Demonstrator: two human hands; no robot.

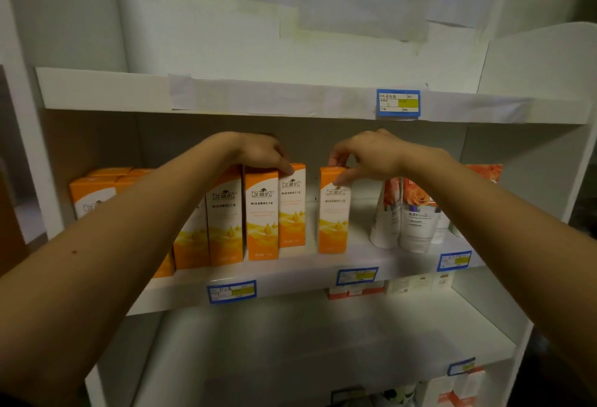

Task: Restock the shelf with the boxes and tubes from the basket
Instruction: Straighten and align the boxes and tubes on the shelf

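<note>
Bare forearms [129,228] reach the middle shelf [290,280]: left hand [261,154] clasps the orange box row [242,216] by its tops, fingers hidden behind; right hand [368,156] pinches a lone orange box [334,216] beside arm-blocked tubes [410,216].

A row of boxes [226,212] is standing on the shelf [290,274], under and to the left of the left hand [261,151], which is gripping their tops. A single box [332,216] is standing apart to their right, under the right hand [368,156], which is pinching its top. Tubes [410,216] are standing just right of that box, beneath the right forearm.
</note>
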